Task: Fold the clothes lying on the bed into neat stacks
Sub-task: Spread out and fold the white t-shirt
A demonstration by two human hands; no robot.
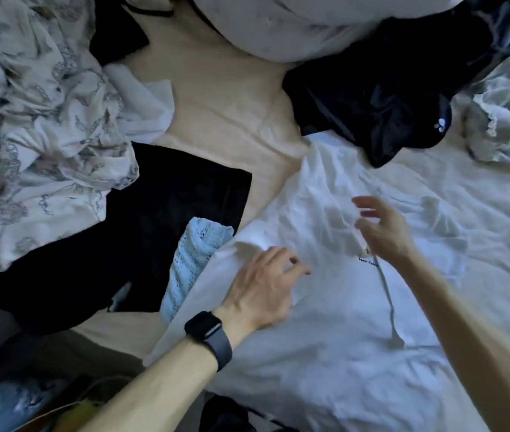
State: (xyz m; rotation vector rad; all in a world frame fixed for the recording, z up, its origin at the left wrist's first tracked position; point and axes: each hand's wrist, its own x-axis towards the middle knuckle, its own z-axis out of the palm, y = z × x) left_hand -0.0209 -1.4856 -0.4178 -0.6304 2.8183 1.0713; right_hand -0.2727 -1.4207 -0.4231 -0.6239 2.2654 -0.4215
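The white hoodie lies spread beneath both hands: the left hand rests loose-fingered on it, the right hand hovers slack, holding nothing (drawstring just below).

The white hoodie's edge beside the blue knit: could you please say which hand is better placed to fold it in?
Probably the left hand: it rests on the white hoodie beside the blue knit. The right hand hovers over the drawstring, farther off.

**A bedroom at home**

This is a bedroom in a home. A bed with a cream sheet fills the view. A crumpled cover with a grey pattern lies on the left. A big white pillow sits at the top. Clothes lie all over: a white top, black clothes, a blue knit.
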